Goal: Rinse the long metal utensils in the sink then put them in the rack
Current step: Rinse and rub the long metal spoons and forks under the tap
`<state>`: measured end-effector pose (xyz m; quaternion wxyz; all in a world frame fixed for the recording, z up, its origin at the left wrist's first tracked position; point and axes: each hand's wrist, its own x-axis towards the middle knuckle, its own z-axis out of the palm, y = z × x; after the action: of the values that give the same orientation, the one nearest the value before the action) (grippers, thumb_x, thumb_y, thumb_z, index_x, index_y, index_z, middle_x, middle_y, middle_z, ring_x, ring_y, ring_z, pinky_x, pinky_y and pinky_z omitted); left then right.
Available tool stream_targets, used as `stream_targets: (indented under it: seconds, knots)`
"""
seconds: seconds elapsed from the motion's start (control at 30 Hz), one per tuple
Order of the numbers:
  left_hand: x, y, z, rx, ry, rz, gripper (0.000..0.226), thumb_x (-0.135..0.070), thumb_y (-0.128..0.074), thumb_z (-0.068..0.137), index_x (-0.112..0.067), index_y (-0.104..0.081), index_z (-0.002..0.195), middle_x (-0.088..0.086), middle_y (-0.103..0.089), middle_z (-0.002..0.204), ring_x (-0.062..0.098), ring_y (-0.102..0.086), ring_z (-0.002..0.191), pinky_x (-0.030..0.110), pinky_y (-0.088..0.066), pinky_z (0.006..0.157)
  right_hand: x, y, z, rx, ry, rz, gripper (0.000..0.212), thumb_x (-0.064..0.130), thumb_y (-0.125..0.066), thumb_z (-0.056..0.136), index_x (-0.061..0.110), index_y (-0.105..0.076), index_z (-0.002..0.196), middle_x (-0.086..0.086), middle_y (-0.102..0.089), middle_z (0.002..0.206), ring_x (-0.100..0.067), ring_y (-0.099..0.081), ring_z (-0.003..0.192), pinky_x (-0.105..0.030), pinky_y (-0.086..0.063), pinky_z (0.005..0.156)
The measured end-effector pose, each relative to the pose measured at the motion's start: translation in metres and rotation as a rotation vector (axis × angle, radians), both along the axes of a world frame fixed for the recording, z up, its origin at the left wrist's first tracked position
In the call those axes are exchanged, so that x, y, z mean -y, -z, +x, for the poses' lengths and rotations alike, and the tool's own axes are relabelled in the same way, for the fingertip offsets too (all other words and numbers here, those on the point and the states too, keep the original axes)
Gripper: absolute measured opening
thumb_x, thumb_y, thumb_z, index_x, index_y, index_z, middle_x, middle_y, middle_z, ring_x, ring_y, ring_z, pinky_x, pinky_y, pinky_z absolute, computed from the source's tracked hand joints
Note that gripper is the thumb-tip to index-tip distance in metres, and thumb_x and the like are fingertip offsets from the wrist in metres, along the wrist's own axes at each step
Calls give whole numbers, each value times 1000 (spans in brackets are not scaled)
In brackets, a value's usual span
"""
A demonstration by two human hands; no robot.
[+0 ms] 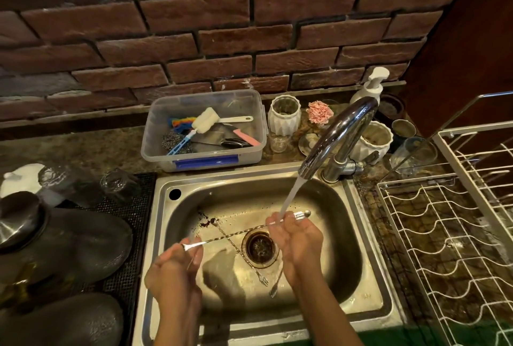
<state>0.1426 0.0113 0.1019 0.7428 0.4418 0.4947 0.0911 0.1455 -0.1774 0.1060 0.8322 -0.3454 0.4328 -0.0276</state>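
Note:
Both my hands hold one long twisted metal bar spoon point(238, 232) level over the steel sink point(372, 284). My left hand point(175, 270) pinches its left end. My right hand point(297, 240) grips it near the right end, where water from the tap point(337, 131) runs over it. Two more long metal utensils lie on the sink floor: a twisted fork point(244, 259) crossing beside the drain point(261, 248), and a small spoon point(276, 284) partly hidden under my right wrist. A white wire dish rack point(449, 237) stands to the right of the sink.
A clear plastic tub point(202, 134) with brushes, scourers and knives sits behind the sink. White ribbed pots point(283, 115), a soap pump point(369, 87) and glasses stand at the back right. Upturned glasses point(119, 184) and dark pots point(63, 237) fill the mat on the left.

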Motion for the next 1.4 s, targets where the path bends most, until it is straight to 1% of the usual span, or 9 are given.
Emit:
stream_targets:
  seconds: [0.13, 0.3, 0.5, 0.6, 0.77, 0.93, 1.07, 1.27, 1.4]
  knots:
    - [-1, -1, -6, 8, -25, 14, 20, 9, -47, 95, 11, -61, 109, 31, -65, 113, 19, -75, 62, 27, -64, 64, -12, 2, -1, 38, -45, -65, 33, 23, -51, 104, -6, -65, 100, -27, -75, 86, -33, -77, 80, -34, -63, 69]
    - [-11, 0, -7, 42, -95, -26, 32, 9, -45, 96, 16, -55, 125, 40, -59, 129, 24, -72, 74, 32, -62, 72, -15, 0, 2, 50, -124, -127, 12, 8, -61, 97, -5, -61, 96, -24, -76, 84, -37, -76, 85, -45, -63, 82]
    - [-12, -1, -5, 79, -113, -24, 30, 7, -45, 96, 5, -58, 123, 33, -62, 121, 19, -72, 67, 31, -61, 71, -13, -2, 3, -29, -86, -87, 41, 33, -43, 106, -2, -63, 95, -31, -74, 82, -42, -76, 79, -43, -63, 69]
    - [-15, 0, -6, 87, -106, -16, 29, 8, -46, 96, 0, -59, 121, 29, -63, 114, 20, -71, 72, 31, -61, 74, -9, -2, 4, 13, -149, -83, 28, 15, -48, 105, -8, -61, 99, -33, -73, 86, -42, -76, 80, -40, -64, 67]
    - [-10, -4, -6, 151, -65, 17, 17, -1, -47, 104, -11, -58, 95, 17, -67, 97, 19, -75, 75, 34, -63, 77, -9, -2, 3, 42, -174, 43, 39, 24, -44, 106, -10, -63, 101, -33, -74, 95, -41, -75, 92, -43, -62, 77]
    - [-10, -12, 2, 260, -39, -74, 16, -16, -47, 107, -16, -60, 96, 8, -69, 93, 22, -73, 92, 30, -64, 77, 0, -5, 12, 53, -221, 147, 19, 5, -48, 103, -11, -59, 104, -36, -72, 95, -46, -74, 89, -44, -64, 70]
    - [-9, -14, 8, 321, 6, -97, 23, -17, -46, 106, -13, -61, 88, 5, -70, 83, 19, -71, 90, 36, -60, 91, 1, -5, 14, 57, -248, 207, 14, 1, -53, 100, -10, -61, 102, -38, -71, 99, -48, -73, 92, -45, -63, 69]
    - [-7, -15, 13, 380, 48, -86, 18, -6, -45, 105, -13, -60, 111, 7, -69, 90, 23, -69, 96, 36, -61, 90, -1, -2, 15, 81, -221, 160, 11, -11, -55, 92, -8, -62, 101, -34, -73, 98, -44, -75, 84, -46, -64, 72]
    - [5, -15, 10, 327, 88, -20, 19, -2, -44, 105, -11, -61, 108, 7, -75, 85, 23, -76, 87, 36, -64, 84, -4, -2, 16, 50, -152, 81, 18, -3, -43, 103, -8, -60, 105, -34, -72, 99, -44, -74, 92, -43, -64, 73]
